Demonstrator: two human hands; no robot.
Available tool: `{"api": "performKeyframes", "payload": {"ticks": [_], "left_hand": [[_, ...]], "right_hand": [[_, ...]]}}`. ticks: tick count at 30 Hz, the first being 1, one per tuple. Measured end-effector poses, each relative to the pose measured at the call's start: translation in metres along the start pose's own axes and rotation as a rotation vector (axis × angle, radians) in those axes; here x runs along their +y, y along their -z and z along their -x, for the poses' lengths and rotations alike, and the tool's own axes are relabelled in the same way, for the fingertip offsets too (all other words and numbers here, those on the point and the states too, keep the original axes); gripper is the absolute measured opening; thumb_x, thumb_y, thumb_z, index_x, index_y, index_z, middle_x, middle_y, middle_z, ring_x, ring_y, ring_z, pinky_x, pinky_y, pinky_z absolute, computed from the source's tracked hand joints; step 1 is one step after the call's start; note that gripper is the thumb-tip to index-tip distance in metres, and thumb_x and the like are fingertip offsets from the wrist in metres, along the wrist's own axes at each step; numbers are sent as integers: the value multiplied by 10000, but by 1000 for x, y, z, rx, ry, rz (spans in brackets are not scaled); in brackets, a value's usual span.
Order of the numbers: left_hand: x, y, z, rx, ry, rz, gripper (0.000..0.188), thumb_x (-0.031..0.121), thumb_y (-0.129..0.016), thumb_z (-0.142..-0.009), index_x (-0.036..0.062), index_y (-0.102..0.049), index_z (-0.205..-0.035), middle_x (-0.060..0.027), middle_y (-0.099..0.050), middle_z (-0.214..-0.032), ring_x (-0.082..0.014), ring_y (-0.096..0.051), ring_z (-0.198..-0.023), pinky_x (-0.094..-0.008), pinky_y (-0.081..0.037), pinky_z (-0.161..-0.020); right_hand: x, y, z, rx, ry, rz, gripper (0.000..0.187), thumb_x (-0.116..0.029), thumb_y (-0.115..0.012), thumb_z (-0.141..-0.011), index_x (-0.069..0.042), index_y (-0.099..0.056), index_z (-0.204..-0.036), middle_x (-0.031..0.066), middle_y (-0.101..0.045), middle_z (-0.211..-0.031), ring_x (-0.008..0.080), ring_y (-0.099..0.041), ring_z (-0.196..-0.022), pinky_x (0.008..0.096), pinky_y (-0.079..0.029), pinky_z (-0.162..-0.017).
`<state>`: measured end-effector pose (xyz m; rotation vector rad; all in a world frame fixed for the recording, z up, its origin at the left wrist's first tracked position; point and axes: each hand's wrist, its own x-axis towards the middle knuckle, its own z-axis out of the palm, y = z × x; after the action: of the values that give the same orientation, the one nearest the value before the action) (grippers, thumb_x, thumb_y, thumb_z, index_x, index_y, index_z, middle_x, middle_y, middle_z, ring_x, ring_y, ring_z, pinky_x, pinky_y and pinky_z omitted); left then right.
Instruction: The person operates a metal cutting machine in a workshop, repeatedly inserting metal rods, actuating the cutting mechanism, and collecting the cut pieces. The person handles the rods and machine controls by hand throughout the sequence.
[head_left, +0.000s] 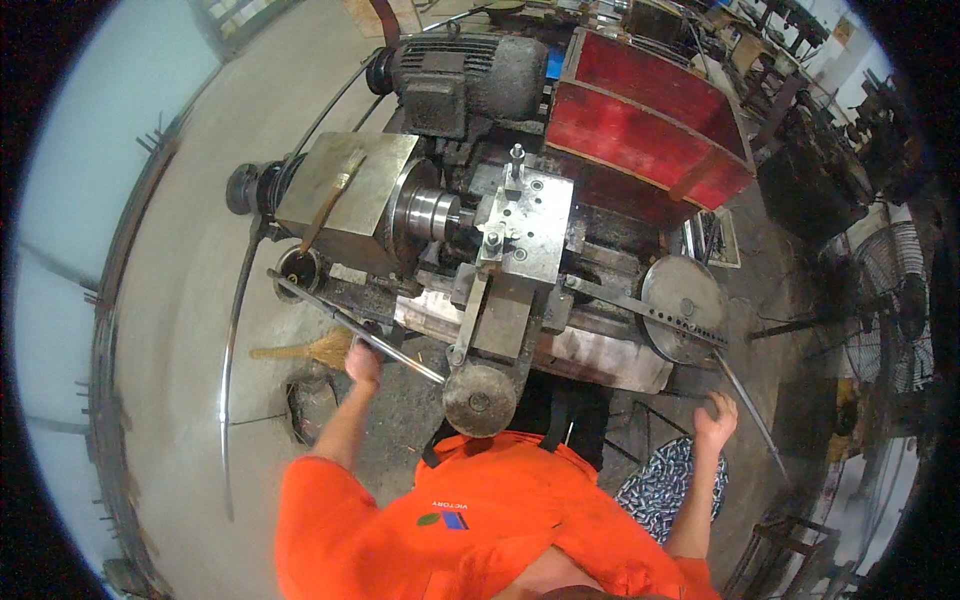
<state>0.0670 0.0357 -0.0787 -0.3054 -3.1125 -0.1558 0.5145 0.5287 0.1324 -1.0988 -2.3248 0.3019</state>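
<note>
A small lathe stands before me, its chuck (pixel 408 215) carrying a bright round metal piece (pixel 434 216). Facing that piece is a steel tool block (pixel 540 225) with clamping bolts. My left hand (pixel 362 364) is closed just below a long steel lever rod (pixel 355 328); what its fingers hold is hidden. Over at the right, my right hand (pixel 715 420) has loosely bent fingers with nothing visible in them. It is apart from the slanting metal lever (pixel 748 408) beside the round handwheel disc (pixel 684 308). A smaller disc (pixel 479 400) sits close to my body.
A dark electric motor (pixel 470 75) and a red open box (pixel 640 120) stand behind the lathe. By my right forearm is a heap of shiny metal parts (pixel 672 485). A brush (pixel 333 205) lies on the headstock cover; a broom (pixel 305 352) is on the floor.
</note>
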Motion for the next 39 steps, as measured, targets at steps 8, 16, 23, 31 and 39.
{"api": "performKeyframes", "payload": {"ticks": [8,16,23,31,39], "left_hand": [[-10,59,-26,-343,-358,-225,360,364,-558,-780,52,-523,-956,-147,-619,-776,-308,-621,-694,-423,-496,-596],[-33,107,-18,-474,-193,5,488,498,-532,-775,117,-571,-1077,-161,-622,-935,-337,-591,-883,-428,-460,-751],[-98,274,-25,154,-25,232,321,292,-517,-853,75,-580,-1081,-142,-647,-893,-230,-637,-772,-320,-482,-694],[-206,251,48,73,629,265,515,484,-371,-894,47,-643,-873,-110,-596,-673,-126,-575,-597,-301,-439,-542],[-233,255,16,162,533,139,643,571,-280,-862,68,-673,-789,-143,-632,-772,-328,-596,-786,-402,-434,-741]], "right_hand": [[-95,3,-59,-92,258,-256,278,-51,-550,-560,-26,-609,-830,123,-608,-862,291,-569,-802,355,-450,-722],[-330,103,-105,-197,1316,-462,294,-119,-642,-601,-45,-603,-882,109,-579,-857,258,-583,-696,372,-509,-630],[-400,94,-74,293,1408,-801,199,-253,-587,-782,-58,-607,-817,33,-534,-681,123,-485,-532,227,-416,-429],[-408,58,-99,-198,1459,-574,303,-164,-604,-554,-45,-615,-832,26,-533,-694,153,-484,-525,258,-376,-392],[-396,-101,-170,-485,929,-319,299,-191,-589,-515,-29,-658,-757,168,-620,-756,343,-585,-728,402,-474,-679]]}}
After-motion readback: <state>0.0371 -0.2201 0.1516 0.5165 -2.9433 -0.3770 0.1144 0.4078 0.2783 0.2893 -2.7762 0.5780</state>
